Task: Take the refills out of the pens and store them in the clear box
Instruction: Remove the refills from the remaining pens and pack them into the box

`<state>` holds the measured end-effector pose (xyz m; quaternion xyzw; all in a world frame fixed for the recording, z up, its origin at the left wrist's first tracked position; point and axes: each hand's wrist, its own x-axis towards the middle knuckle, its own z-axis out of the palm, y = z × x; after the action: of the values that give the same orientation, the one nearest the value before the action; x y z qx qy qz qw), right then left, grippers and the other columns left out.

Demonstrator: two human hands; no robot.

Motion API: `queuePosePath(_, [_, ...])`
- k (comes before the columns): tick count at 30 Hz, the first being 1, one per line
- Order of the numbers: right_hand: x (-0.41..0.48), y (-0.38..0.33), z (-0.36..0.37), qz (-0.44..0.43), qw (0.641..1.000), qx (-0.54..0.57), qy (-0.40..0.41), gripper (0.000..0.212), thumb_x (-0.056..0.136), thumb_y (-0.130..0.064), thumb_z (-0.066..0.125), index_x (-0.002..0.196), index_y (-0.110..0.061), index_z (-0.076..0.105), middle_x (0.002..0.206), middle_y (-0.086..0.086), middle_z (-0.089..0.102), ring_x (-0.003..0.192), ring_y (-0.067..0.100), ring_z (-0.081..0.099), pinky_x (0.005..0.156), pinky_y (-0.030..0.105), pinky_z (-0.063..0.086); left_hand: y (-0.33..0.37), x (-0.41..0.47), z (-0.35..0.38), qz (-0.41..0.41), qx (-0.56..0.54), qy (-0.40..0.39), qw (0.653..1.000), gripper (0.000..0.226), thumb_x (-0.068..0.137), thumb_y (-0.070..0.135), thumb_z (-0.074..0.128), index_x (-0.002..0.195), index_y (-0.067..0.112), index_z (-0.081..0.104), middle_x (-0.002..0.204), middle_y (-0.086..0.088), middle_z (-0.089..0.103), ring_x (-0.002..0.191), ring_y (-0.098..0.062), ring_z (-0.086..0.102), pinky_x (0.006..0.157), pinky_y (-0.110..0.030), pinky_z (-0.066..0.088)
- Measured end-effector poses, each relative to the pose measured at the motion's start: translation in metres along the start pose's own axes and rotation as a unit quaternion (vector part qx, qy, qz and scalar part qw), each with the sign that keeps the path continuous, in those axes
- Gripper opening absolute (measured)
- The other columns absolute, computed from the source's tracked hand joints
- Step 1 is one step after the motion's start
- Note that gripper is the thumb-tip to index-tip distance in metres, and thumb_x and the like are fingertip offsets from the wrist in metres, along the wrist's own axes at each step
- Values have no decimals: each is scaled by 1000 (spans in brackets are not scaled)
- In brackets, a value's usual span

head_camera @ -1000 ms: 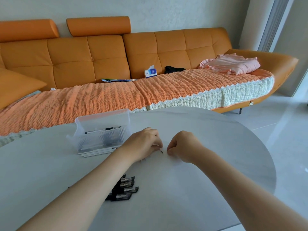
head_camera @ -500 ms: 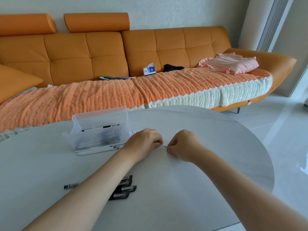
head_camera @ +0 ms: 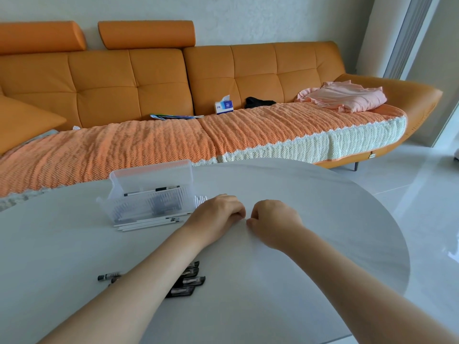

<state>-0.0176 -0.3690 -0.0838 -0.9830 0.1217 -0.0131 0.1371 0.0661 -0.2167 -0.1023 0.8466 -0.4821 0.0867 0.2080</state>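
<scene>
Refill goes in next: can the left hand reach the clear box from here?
Probably yes. The clear box stands open beside the left hand, lid up behind; only white tubes lie flat near it.

2 hands (head_camera: 217, 214), 1 clr box (head_camera: 149, 175), 1 tbl (head_camera: 298, 281), 1 sofa (head_camera: 124, 83)

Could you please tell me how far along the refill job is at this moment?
Looks partly done: the clear box stands open with refills showing inside, and white sticks lie in front of it. In hand: the left hand and right hand are curled close together over the table, whatever they grip hidden. Left, probably: the black pen pieces by the left forearm.
</scene>
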Motion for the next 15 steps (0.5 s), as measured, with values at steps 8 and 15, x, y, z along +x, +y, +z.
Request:
queuePosePath(8, [-4,-23,-2,-61,998,-21,-18,30,91,-48,49,102,-25,64,105,-4,63,101,20,59,79,30,46,0,-30,-24,-30,27,27,999,22,92,27,62,113,27,64,107,17,64,104,-5,52,83,-26,46])
queuePosePath(15, [-7,-57,-3,-98,992,-78,-20,29,94,-45,46,99,-21,61,98,-2,62,90,20,60,75,32,51,-16,-99,-67,-128,54,-11,990,20,93,37,56,113,35,61,100,23,57,100,0,47,80,-28,47])
